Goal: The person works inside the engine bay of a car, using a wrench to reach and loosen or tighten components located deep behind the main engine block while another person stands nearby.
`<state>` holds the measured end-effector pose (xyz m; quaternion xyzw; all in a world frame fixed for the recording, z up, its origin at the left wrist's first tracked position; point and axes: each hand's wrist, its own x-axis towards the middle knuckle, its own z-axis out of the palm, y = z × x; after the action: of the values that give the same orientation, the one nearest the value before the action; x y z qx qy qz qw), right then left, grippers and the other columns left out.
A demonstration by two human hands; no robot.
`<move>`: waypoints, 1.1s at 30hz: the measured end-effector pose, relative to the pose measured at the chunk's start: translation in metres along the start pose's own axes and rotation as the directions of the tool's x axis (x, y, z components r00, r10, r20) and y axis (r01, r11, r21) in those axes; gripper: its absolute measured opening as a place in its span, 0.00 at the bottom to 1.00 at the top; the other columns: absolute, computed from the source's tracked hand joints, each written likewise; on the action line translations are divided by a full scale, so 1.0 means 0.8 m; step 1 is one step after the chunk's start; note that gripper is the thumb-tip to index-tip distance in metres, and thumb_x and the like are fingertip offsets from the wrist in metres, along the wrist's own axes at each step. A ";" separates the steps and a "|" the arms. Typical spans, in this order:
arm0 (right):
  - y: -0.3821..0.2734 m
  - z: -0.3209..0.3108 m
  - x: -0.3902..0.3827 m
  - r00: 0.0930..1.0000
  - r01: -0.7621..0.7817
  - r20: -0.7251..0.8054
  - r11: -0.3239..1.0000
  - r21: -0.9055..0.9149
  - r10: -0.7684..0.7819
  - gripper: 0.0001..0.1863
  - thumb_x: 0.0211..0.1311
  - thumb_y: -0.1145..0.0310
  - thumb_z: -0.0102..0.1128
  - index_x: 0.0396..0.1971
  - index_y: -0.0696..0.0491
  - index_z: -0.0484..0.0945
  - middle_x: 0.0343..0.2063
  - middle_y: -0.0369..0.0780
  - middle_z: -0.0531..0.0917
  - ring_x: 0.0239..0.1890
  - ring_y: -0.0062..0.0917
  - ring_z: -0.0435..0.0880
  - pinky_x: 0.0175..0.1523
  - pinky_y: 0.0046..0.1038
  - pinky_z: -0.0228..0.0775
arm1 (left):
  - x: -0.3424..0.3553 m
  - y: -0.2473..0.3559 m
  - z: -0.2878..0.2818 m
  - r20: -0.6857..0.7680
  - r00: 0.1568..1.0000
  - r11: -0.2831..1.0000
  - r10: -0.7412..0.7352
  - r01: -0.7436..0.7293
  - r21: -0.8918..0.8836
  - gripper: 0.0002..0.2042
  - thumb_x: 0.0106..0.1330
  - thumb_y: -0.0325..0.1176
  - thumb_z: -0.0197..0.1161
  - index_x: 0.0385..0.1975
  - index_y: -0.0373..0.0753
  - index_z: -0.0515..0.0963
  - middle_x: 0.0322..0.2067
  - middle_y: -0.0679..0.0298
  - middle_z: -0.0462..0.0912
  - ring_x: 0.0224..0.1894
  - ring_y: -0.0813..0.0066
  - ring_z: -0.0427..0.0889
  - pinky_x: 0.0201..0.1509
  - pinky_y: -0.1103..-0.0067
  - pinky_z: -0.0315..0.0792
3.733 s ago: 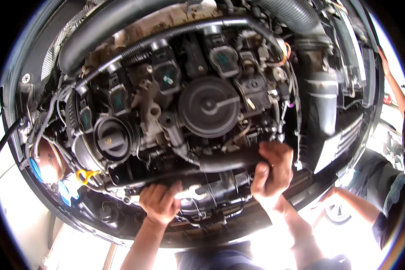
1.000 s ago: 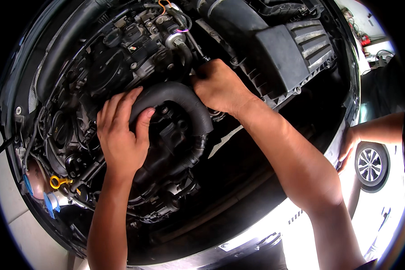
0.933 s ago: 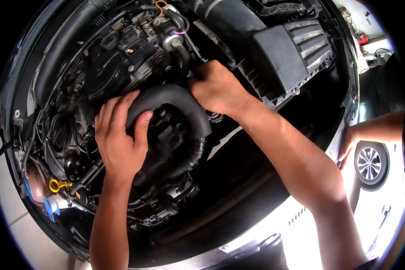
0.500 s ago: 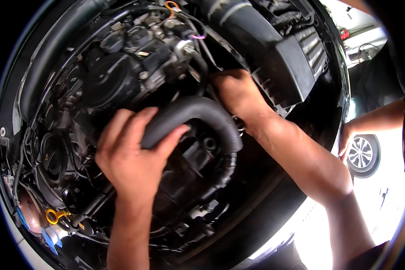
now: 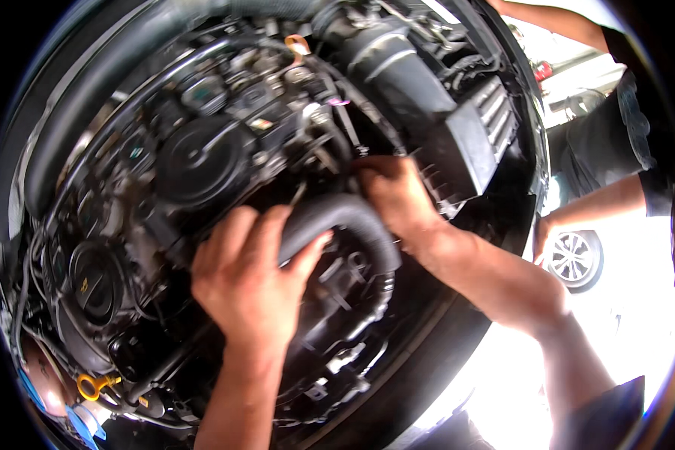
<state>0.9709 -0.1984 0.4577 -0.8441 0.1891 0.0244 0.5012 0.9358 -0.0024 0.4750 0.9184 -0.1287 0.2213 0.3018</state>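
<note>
Gripping black hose [image 5: 343, 212] with my left hand [image 5: 249, 279]; right hand [image 5: 399, 193] between hose and airbox [image 5: 466, 155], can't tell its hold.

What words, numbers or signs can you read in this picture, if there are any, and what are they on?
None can be read clearly.
Black oil filler cap: a yellow mark, too blurred to read.
Ignition coil: a greenish mark, too blurred to read.
Small pale label: too small to read.
Curved black hose in the left hand: no writing that I can see.
</note>
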 end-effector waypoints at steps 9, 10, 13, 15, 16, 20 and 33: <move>0.005 -0.010 -0.051 0.996 0.083 -0.032 0.959 0.271 -0.078 0.17 0.59 0.66 0.54 0.43 0.61 0.81 0.33 0.57 0.84 0.41 0.52 0.83 0.49 0.45 0.74 | 0.057 0.081 -0.014 0.274 0.857 0.900 0.437 -0.418 -0.128 0.21 0.68 0.46 0.62 0.49 0.33 0.79 0.47 0.55 0.83 0.51 0.55 0.81 0.54 0.63 0.71; 0.025 -0.018 -0.053 0.980 0.176 0.051 0.952 0.250 -0.194 0.15 0.58 0.67 0.55 0.39 0.61 0.80 0.30 0.55 0.83 0.39 0.52 0.82 0.46 0.46 0.72 | 0.065 0.095 0.008 0.401 0.810 0.885 0.428 -0.286 -0.366 0.23 0.69 0.46 0.60 0.51 0.31 0.77 0.49 0.52 0.82 0.53 0.54 0.80 0.58 0.62 0.69; 0.035 -0.025 -0.056 0.855 0.440 0.167 0.857 0.268 -0.491 0.11 0.55 0.72 0.55 0.36 0.61 0.76 0.35 0.53 0.83 0.39 0.52 0.80 0.41 0.49 0.70 | 0.088 0.094 0.042 0.687 0.594 0.904 0.418 -0.347 -0.250 0.28 0.69 0.47 0.58 0.57 0.27 0.74 0.54 0.42 0.78 0.57 0.46 0.78 0.64 0.61 0.68; 0.028 -0.050 -0.053 0.833 0.367 0.300 0.871 0.328 -0.464 0.12 0.55 0.77 0.53 0.40 0.62 0.76 0.39 0.53 0.82 0.42 0.50 0.82 0.45 0.43 0.74 | 0.106 0.104 0.037 0.807 0.468 0.929 0.360 -0.260 -0.263 0.29 0.69 0.50 0.58 0.57 0.28 0.74 0.53 0.43 0.79 0.55 0.46 0.78 0.63 0.61 0.69; 0.025 -0.059 -0.054 0.855 0.253 0.322 0.869 0.426 -0.407 0.13 0.55 0.80 0.51 0.42 0.63 0.76 0.40 0.53 0.83 0.43 0.47 0.83 0.46 0.39 0.75 | 0.105 0.098 0.042 0.788 0.496 0.928 0.365 -0.256 -0.269 0.29 0.69 0.51 0.57 0.56 0.29 0.75 0.52 0.44 0.80 0.55 0.46 0.78 0.63 0.61 0.69; 0.020 -0.057 -0.049 0.942 -0.061 0.302 0.812 0.580 -0.145 0.15 0.58 0.81 0.54 0.45 0.64 0.76 0.36 0.49 0.84 0.41 0.28 0.83 0.46 0.29 0.75 | 0.077 0.088 0.059 0.594 0.711 0.922 0.376 -0.351 -0.164 0.20 0.70 0.44 0.56 0.49 0.33 0.80 0.46 0.50 0.83 0.47 0.50 0.83 0.55 0.63 0.74; 0.037 -0.116 -0.054 0.952 0.288 0.125 0.955 -0.065 -0.279 0.14 0.60 0.79 0.54 0.45 0.63 0.82 0.30 0.51 0.86 0.29 0.34 0.87 0.37 0.33 0.76 | 0.057 0.079 0.075 0.273 0.841 0.884 0.467 -0.440 -0.156 0.10 0.66 0.36 0.59 0.35 0.36 0.84 0.24 0.59 0.85 0.22 0.60 0.83 0.29 0.70 0.74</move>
<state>0.9067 -0.2774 0.4889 -0.8795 0.0360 0.0081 0.4744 0.9714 -0.0930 0.4853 0.8706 -0.3963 0.1373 0.2572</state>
